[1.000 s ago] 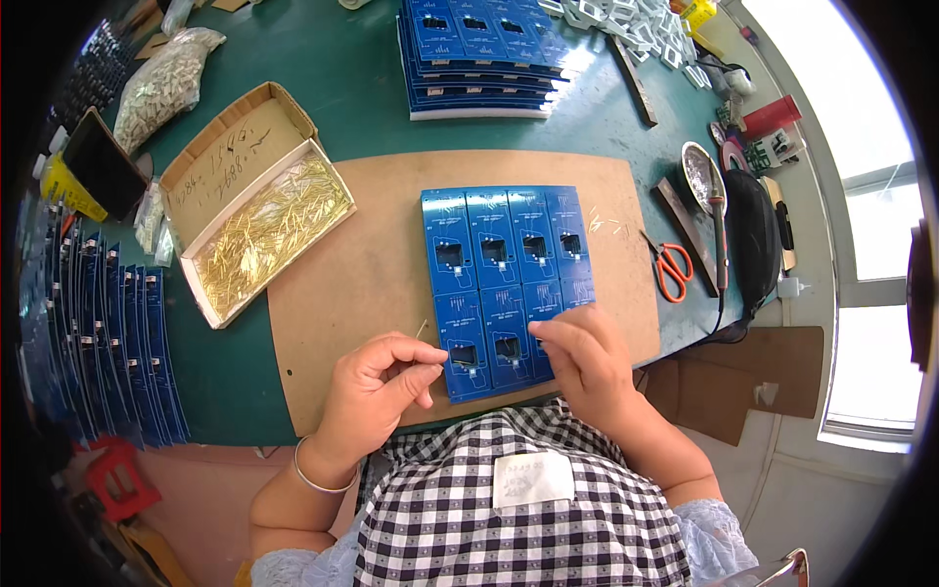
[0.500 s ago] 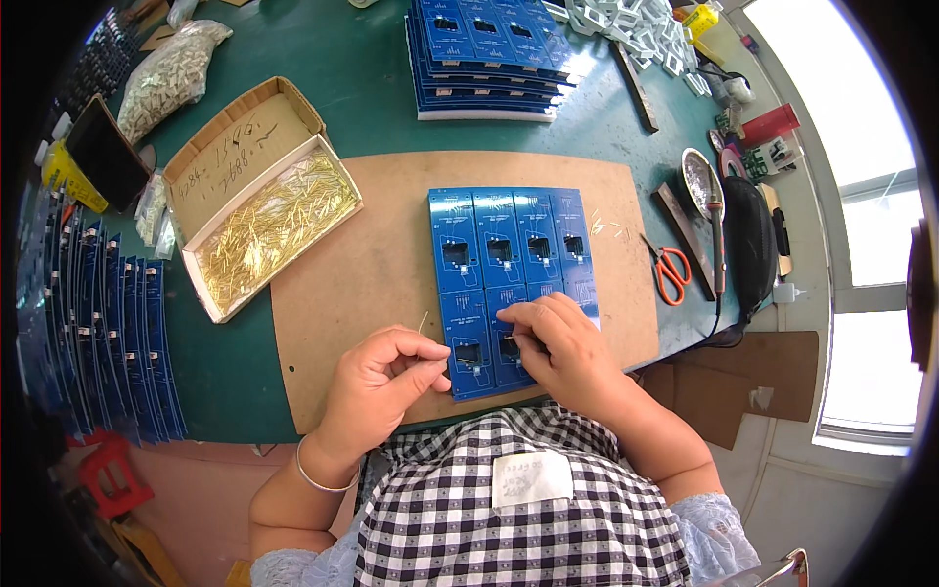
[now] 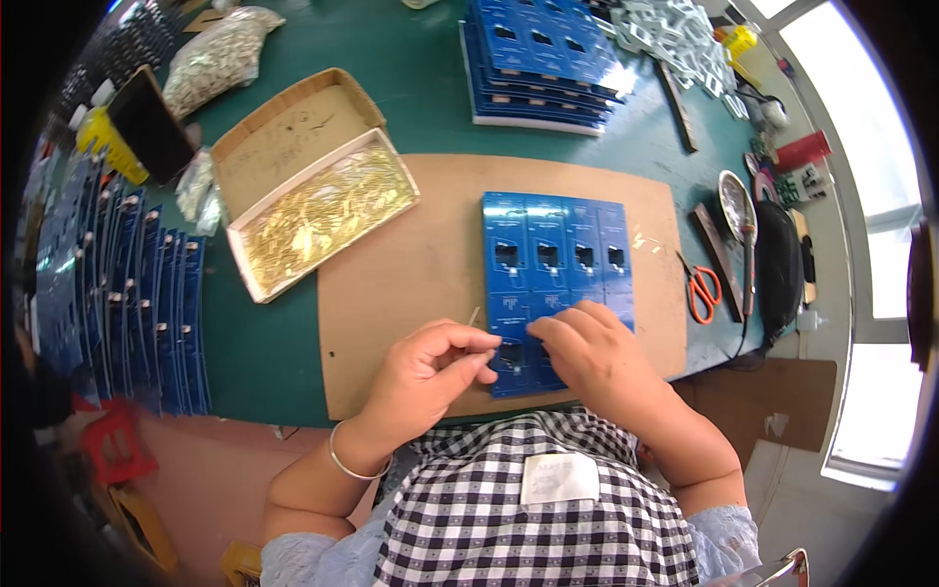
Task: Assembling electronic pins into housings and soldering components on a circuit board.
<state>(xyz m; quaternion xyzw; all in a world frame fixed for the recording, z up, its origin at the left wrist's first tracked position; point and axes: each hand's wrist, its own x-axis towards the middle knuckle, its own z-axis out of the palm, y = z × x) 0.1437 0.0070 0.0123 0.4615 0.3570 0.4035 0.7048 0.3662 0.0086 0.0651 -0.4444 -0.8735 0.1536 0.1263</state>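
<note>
Head view, looking straight down: the blue circuit panel (image 3: 558,284) lies flat on the brown mat (image 3: 401,264), which covers the middle of the green bench (image 3: 259,372). The left hand (image 3: 430,372) is at the panel's near left corner, thumb and forefinger pinched together, a thin pin (image 3: 474,316) poking up from its fingers. The right hand (image 3: 597,357) curls over the lower row, hiding several cells; whether its fingertips grip anything, I honestly can't tell from here. Up left, the carton (image 3: 284,137) of gold pins (image 3: 328,210) juts its corner over the mat. To the right, loose pins (image 3: 644,240) lie scattered, then orange-handled scissors (image 3: 702,293) at the mat's edge, a dark bar (image 3: 717,259) and a soldering iron (image 3: 749,264) beyond. Behind, a stack of blue boards (image 3: 538,83), pale plastic frames (image 3: 670,39) beside it. Far left, more boards (image 3: 147,293) stand in rows.
</note>
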